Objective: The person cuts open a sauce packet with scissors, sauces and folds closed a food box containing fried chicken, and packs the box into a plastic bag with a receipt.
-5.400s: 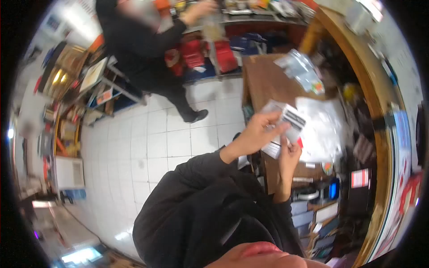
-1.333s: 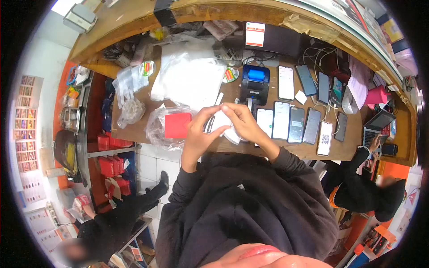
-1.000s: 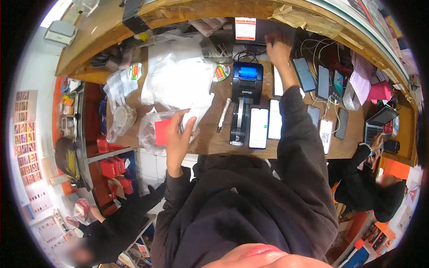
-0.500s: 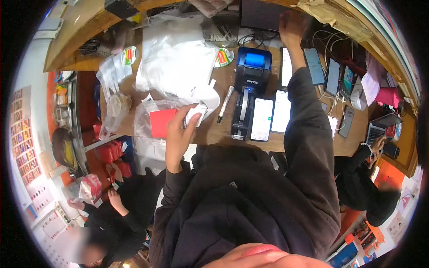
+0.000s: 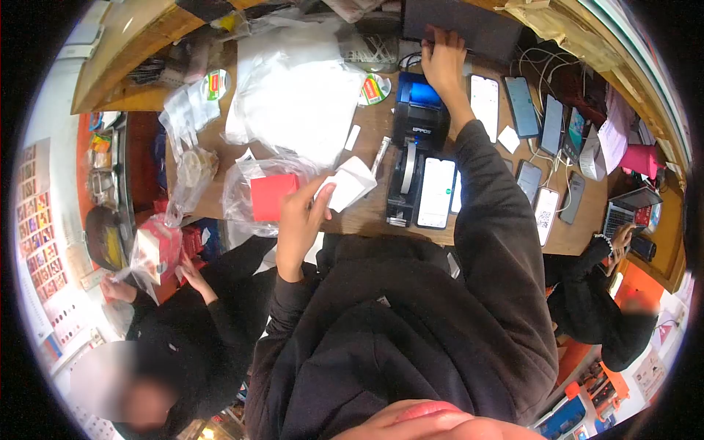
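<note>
My left hand (image 5: 302,213) pinches folded white paper (image 5: 347,185) over the wooden table's near side. Just left of that hand lies a red square packet (image 5: 273,196) on a clear plastic bag (image 5: 238,192). My right hand (image 5: 444,64) reaches to the back of the table, above the black and blue printer (image 5: 422,110), with its fingers spread against the lower edge of a dark screen (image 5: 484,31). Nothing shows in its fingers. A white marker (image 5: 380,155) lies between the paper and a black tape dispenser (image 5: 403,183).
White plastic bags (image 5: 293,95) cover the table's left part. Several phones, one (image 5: 435,192) beside the dispenser, lie to the right among white cables. A co-worker (image 5: 213,315) at lower left holds a red and white package (image 5: 158,249); another person (image 5: 594,301) is at a laptop (image 5: 631,205).
My right hand has moved from the paper to the back of the table. My left hand has kept the paper, now turned flatter. The left co-worker's package has risen closer to the table.
</note>
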A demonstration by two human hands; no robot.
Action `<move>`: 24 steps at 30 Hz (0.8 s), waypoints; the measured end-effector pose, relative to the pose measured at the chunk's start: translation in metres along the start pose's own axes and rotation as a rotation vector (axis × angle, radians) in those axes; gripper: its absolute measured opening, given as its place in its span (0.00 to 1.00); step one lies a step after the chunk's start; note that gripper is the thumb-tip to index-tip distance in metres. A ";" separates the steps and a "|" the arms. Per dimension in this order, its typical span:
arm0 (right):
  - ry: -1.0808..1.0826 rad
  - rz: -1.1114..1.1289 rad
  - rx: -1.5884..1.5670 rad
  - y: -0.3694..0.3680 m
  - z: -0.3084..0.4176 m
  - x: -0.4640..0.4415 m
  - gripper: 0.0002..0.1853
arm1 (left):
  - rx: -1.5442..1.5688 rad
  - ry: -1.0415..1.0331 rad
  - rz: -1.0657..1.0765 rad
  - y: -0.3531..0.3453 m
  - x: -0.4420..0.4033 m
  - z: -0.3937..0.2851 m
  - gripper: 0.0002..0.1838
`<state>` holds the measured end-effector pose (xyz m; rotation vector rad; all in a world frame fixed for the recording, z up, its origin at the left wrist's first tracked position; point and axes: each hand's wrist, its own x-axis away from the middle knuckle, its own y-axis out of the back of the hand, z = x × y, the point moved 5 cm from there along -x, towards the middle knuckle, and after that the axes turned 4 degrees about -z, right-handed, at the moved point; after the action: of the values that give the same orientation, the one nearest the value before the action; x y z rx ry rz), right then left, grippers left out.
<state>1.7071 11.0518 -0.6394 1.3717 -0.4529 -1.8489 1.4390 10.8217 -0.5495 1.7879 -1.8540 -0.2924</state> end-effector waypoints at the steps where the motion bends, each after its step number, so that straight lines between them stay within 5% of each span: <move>1: 0.002 -0.026 0.033 -0.001 -0.001 -0.002 0.18 | 0.015 0.005 0.003 -0.001 0.000 0.002 0.13; 6: 0.051 -0.171 0.220 -0.004 -0.012 -0.026 0.26 | -0.028 -0.047 -0.006 0.001 0.002 -0.001 0.13; 12: -0.112 0.001 0.210 -0.019 -0.027 -0.038 0.22 | 0.013 -0.236 -0.050 0.002 -0.002 -0.021 0.11; 15: 0.047 -0.076 -0.076 0.021 0.017 -0.024 0.28 | -0.132 -0.130 0.023 0.004 -0.002 0.000 0.09; 17: -0.100 0.256 -0.612 0.061 0.074 0.010 0.27 | -0.111 -0.153 0.022 0.004 -0.005 -0.006 0.09; 18: 0.002 0.286 -0.674 0.065 0.092 0.045 0.24 | -0.098 -0.160 0.027 0.003 -0.004 -0.009 0.09; 20: 0.223 0.716 -0.818 0.105 0.145 0.074 0.21 | -0.033 -0.218 0.005 0.003 -0.009 -0.014 0.10; 21: 0.267 0.800 -0.903 0.119 0.160 0.086 0.23 | -0.001 -0.251 -0.001 0.004 -0.014 -0.019 0.11; 24: -0.044 0.796 -0.952 0.130 0.159 0.116 0.17 | -0.077 -0.374 -0.057 0.023 -0.030 -0.056 0.12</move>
<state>1.5956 10.8564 -0.5693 0.3926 -0.0629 -1.1425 1.4473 10.8649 -0.4984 1.8288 -2.0085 -0.7538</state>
